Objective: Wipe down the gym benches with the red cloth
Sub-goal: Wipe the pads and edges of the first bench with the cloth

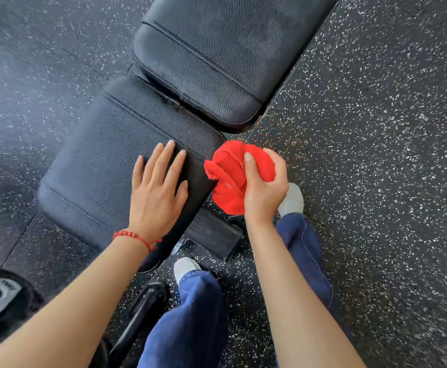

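The right hand point(263, 187) has its grip closed on the red cloth point(233, 173), bunched, thumb across the top and fingers curled around the far side; the cloth is at the right edge of the seat pad point(105, 155), over the floor point(376, 128). The left hand point(157, 187) lies flat on the pad, fingers straight and a little spread, holding nothing. Both forearms reach forward
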A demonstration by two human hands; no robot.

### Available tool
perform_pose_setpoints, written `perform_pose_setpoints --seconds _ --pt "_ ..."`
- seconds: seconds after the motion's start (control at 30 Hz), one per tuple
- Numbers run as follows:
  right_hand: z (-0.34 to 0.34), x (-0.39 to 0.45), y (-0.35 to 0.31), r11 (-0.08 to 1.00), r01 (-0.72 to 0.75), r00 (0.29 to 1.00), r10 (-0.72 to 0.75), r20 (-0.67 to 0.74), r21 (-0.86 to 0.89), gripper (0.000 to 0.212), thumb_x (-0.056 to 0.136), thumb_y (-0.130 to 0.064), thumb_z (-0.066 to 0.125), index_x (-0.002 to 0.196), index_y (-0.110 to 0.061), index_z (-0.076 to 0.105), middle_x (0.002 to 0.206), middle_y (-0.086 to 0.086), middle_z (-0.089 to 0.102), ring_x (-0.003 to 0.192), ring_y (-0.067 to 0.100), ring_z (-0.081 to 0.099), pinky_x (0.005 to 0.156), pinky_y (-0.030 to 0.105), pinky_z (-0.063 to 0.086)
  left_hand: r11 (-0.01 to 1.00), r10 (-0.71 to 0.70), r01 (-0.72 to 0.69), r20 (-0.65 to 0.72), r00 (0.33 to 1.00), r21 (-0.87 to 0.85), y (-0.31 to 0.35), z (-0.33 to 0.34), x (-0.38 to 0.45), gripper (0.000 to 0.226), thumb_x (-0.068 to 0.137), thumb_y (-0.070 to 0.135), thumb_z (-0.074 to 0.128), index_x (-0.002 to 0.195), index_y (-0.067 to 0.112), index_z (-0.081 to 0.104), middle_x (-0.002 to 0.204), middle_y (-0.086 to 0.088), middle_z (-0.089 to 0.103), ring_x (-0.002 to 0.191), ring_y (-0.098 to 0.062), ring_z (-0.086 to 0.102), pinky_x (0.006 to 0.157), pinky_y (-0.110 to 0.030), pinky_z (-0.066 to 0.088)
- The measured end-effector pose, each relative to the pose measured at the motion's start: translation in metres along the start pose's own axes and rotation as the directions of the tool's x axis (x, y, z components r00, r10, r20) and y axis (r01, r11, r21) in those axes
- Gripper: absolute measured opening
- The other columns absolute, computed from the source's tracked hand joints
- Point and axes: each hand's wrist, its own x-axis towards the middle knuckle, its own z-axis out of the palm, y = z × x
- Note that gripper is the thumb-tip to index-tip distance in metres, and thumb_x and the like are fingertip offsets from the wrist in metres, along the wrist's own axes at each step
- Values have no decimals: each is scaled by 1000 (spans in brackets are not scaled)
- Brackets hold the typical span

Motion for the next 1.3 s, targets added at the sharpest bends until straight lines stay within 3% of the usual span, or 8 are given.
perform_pose_setpoints --seconds 0.33,0.47,0.73,1.0,1.13,1.3 --pt "1 -70 35 1000 -14 993 14 -114 -5 26 76 -11 72 100 -13 63 92 -7 63 82 -5 55 75 4 40 992 124 -124 26 992 -9 -22 2 -26 51 90 25 39 137 5 44 146 -17 36 135 -31 31 111 -47 16" --pt "-2 -101 52 994 -96 991 92 -92 -43 26 75 -20 72 98 -25 63 89 -18 63 82 -6 56 74 2 38 987 159 -158 24 987 -15 -32 0 -35 51 90 24 40 137 5 45 145 -17 37 135 -32 32 110 -48 17" --pt "-6 -143 62 992 -117 992 114 -63 -46 25 75 -14 72 96 -25 63 89 -23 62 83 -14 55 76 2 39 986 166 -165 34 986 -31 -43 -3 -49 50 89 22 40 136 5 45 145 -17 37 135 -32 31 111 -48 17" --pt "-26 -157 56 991 -61 994 71 83 -122 28 73 -16 75 98 -22 64 94 -17 64 89 -4 58 85 13 43 993 118 -116 132 984 -24 -35 -14 -56 52 89 26 39 135 4 47 145 -19 37 135 -35 32 109 -52 21" --pt "-46 -150 50 987 -37 980 66 186 -159 32 71 -21 77 98 -28 62 93 -24 61 88 -11 56 82 6 39 997 75 -68 189 979 -39 -16 -20 -56 52 89 29 36 134 4 48 144 -18 39 134 -34 34 107 -54 25" --pt "-81 -127 37 986 -20 979 54 196 -168 34 71 -27 76 101 -29 62 99 -12 65 92 -1 58 86 15 42 997 69 -60 231 971 -47 30 -25 -51 54 88 29 34 134 3 47 143 -18 39 134 -34 34 107 -53 26"
